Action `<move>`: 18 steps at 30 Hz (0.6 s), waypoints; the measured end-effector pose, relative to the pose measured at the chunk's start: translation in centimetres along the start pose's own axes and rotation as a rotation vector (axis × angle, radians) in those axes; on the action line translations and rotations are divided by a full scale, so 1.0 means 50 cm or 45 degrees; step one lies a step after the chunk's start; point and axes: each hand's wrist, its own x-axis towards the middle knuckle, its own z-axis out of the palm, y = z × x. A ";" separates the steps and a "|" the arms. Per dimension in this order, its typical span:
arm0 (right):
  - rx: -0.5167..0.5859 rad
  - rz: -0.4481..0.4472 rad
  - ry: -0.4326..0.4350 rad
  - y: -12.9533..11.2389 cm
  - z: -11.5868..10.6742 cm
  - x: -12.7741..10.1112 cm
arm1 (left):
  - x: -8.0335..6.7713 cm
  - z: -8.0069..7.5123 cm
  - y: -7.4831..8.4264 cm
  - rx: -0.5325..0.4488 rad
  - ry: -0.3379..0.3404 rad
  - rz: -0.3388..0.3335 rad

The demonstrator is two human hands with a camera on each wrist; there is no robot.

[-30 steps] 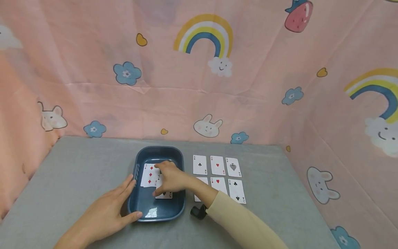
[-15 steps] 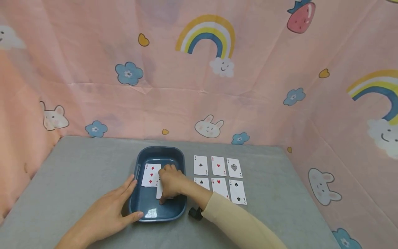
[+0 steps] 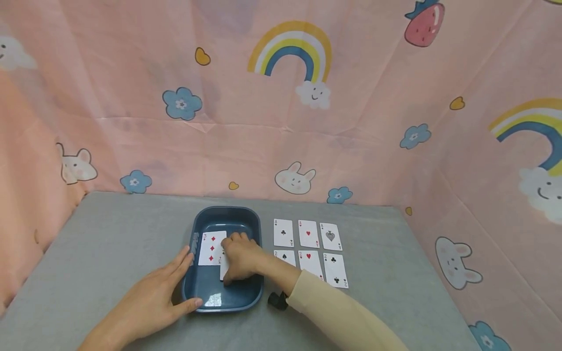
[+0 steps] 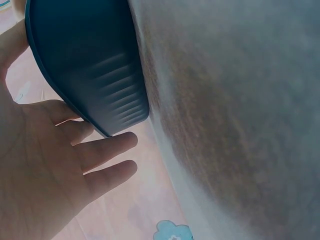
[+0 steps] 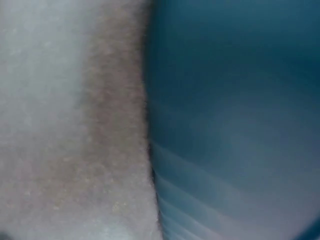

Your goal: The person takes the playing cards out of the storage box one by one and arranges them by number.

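Item: black three card [image 3: 223, 267], now slid toward 6 o'clock in blue tray [image 3: 228, 217], my right hand [image 3: 240, 258] fingers curled, pinching it; left hand [image 3: 151, 300], fingers straight, bracing tray's 9 o'clock wall.

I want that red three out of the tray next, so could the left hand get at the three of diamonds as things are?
Probably yes. The left hand rests open against the blue tray, and the three of diamonds lies face up near that side. The right hand covers the neighbouring card, not this one.
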 end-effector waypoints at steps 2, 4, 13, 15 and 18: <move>0.040 -0.020 0.015 0.003 -0.006 -0.001 | 0.001 0.000 0.000 -0.002 -0.001 0.000; 0.071 -0.051 0.040 0.007 -0.013 -0.003 | 0.001 -0.001 0.000 -0.003 -0.003 0.000; 0.182 -0.171 0.184 0.026 -0.041 -0.029 | 0.001 -0.002 -0.002 -0.012 -0.011 -0.001; 0.220 -0.198 0.218 0.031 -0.047 -0.038 | 0.002 -0.001 -0.001 -0.010 -0.014 -0.008; 0.301 -0.236 0.260 0.039 -0.056 -0.055 | 0.003 0.000 0.000 -0.002 -0.021 -0.019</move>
